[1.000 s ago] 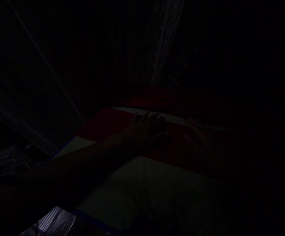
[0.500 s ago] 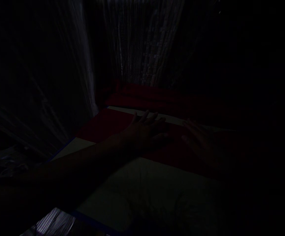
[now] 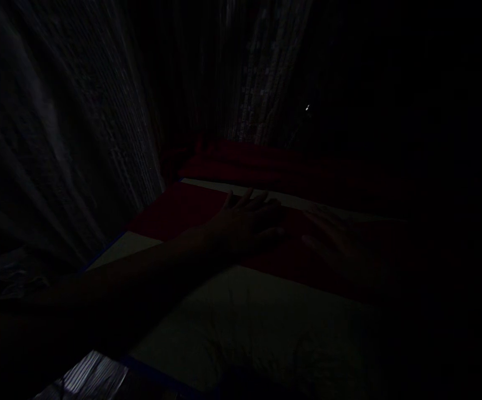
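Observation:
In very dim light, a strip of red cloth lies flat across a pale surface with a blue edge. My left hand rests on the red cloth, palm down, fingers spread toward the far edge. To its right, my right hand is over the same strip, its fingers stretched out to the left; most of that hand and its arm fade into the dark. Neither hand grips anything. Whether the right palm touches the cloth I cannot tell.
Bunched dark red fabric lies beyond the far edge. Patterned hanging curtains stand at the left and back. A shiny crinkled sheet is below the near left edge. The right side is black.
My right hand has shifted slightly to the left, nearer my left hand. The left hand stays in place. The curtain at the left has changed its folds, and a small bright spot appears lower.

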`<control>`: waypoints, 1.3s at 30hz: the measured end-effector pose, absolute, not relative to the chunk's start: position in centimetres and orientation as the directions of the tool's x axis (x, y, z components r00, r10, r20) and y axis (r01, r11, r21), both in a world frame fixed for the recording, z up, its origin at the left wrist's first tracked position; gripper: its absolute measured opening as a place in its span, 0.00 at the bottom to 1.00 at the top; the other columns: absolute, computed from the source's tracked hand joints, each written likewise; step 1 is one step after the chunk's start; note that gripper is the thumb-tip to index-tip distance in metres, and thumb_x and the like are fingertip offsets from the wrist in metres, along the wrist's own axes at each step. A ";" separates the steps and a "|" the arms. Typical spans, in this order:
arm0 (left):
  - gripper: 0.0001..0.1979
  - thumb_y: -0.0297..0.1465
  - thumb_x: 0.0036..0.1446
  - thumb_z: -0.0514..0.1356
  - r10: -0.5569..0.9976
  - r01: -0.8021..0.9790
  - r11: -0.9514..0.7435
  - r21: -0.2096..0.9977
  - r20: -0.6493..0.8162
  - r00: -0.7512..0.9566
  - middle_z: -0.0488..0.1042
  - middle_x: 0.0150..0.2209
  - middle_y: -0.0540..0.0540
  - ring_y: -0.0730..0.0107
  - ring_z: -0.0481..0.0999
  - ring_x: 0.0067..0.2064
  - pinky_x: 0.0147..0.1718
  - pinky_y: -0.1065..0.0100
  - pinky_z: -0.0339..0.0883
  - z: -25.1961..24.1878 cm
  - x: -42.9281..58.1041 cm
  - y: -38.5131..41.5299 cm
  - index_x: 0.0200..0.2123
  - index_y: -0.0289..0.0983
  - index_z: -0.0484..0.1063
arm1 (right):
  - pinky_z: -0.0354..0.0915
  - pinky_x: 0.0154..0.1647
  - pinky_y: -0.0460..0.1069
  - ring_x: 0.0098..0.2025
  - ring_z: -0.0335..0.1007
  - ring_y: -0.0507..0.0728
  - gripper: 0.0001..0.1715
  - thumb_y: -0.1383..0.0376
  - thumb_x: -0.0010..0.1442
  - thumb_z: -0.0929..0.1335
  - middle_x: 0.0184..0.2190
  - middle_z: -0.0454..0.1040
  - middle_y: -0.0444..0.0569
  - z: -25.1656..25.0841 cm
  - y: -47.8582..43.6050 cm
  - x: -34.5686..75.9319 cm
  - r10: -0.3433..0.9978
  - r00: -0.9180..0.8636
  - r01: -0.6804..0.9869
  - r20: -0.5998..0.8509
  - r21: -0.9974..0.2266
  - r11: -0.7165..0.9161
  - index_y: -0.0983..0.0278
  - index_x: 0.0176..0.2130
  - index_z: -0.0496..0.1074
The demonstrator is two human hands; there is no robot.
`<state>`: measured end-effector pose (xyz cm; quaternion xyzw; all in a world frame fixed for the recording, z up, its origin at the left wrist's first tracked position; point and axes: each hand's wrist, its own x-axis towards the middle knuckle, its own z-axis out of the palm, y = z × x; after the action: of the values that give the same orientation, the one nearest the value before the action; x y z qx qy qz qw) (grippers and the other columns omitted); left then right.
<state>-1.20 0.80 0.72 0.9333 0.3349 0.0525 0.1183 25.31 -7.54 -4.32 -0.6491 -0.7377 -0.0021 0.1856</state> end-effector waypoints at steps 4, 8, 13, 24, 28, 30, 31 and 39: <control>0.40 0.61 0.68 0.41 0.634 0.618 -0.751 0.231 -0.010 0.773 0.37 0.78 0.49 0.43 0.33 0.78 0.71 0.33 0.28 0.8 -1.1 0.7 0.76 0.51 0.46 | 0.46 0.75 0.68 0.77 0.42 0.62 0.43 0.37 0.71 0.55 0.75 0.48 0.45 -4.3 -7.6 25.3 0.947 -0.076 0.958 0.312 -0.240 0.156 0.55 0.73 0.58; 0.39 0.61 0.68 0.41 0.633 0.613 -0.751 0.246 0.004 0.774 0.38 0.78 0.49 0.42 0.32 0.78 0.71 0.32 0.29 0.8 -1.2 0.8 0.76 0.52 0.48 | 0.42 0.75 0.71 0.77 0.43 0.63 0.44 0.36 0.71 0.54 0.75 0.49 0.45 -4.2 -7.7 25.1 0.972 -0.097 0.960 0.212 -0.239 0.148 0.54 0.74 0.57; 0.40 0.61 0.68 0.39 0.622 0.605 -0.765 0.219 0.007 0.783 0.36 0.78 0.49 0.42 0.32 0.78 0.71 0.31 0.30 0.1 -1.2 1.2 0.77 0.51 0.44 | 0.46 0.75 0.68 0.77 0.42 0.63 0.44 0.37 0.71 0.54 0.75 0.49 0.46 -4.1 -7.7 24.8 0.949 -0.054 0.958 0.310 -0.251 0.137 0.55 0.74 0.58; 0.39 0.61 0.68 0.39 0.609 0.598 -0.771 0.220 -0.023 0.793 0.37 0.78 0.50 0.41 0.32 0.78 0.71 0.31 0.30 0.8 -0.9 0.5 0.76 0.53 0.45 | 0.44 0.75 0.68 0.77 0.41 0.60 0.43 0.37 0.71 0.53 0.75 0.47 0.40 -4.3 -7.3 24.7 0.970 -0.016 0.971 0.242 -0.227 0.073 0.53 0.73 0.57; 0.41 0.61 0.69 0.38 0.579 0.572 -0.799 0.187 -0.020 0.815 0.37 0.78 0.46 0.43 0.33 0.78 0.71 0.31 0.27 -0.1 -1.1 0.7 0.77 0.48 0.46 | 0.38 0.76 0.71 0.77 0.41 0.62 0.45 0.37 0.71 0.51 0.75 0.47 0.44 -3.8 -7.3 23.7 0.984 -0.095 0.970 0.153 -0.209 0.127 0.56 0.74 0.58; 0.42 0.62 0.68 0.37 0.583 0.574 -0.797 0.186 -0.008 0.812 0.37 0.78 0.46 0.42 0.35 0.78 0.70 0.29 0.27 -0.5 -1.5 1.3 0.76 0.49 0.46 | 0.34 0.76 0.69 0.78 0.37 0.61 0.46 0.36 0.71 0.51 0.76 0.44 0.43 -3.6 -7.5 24.2 0.992 -0.109 0.965 0.069 -0.233 0.123 0.56 0.75 0.55; 0.42 0.63 0.67 0.38 0.591 0.580 -0.793 0.189 0.002 0.807 0.37 0.78 0.46 0.41 0.35 0.78 0.70 0.29 0.27 -0.7 -1.7 1.6 0.76 0.50 0.46 | 0.34 0.77 0.69 0.78 0.36 0.61 0.47 0.35 0.71 0.51 0.76 0.43 0.43 -3.5 -7.7 24.6 0.993 -0.108 0.963 0.044 -0.245 0.116 0.57 0.75 0.54; 0.40 0.62 0.68 0.38 0.579 0.553 -0.796 0.245 0.040 0.815 0.41 0.77 0.48 0.43 0.35 0.78 0.70 0.30 0.28 0.2 -0.7 0.4 0.76 0.52 0.48 | 0.38 0.76 0.71 0.78 0.37 0.62 0.47 0.37 0.73 0.48 0.76 0.41 0.45 -2.3 -8.3 22.9 0.985 -0.110 0.973 0.130 -0.188 0.133 0.58 0.76 0.53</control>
<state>-0.75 0.44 0.16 0.9460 0.2992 0.0566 0.1114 22.86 -8.30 -2.30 -0.6578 -0.7444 0.0276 0.1115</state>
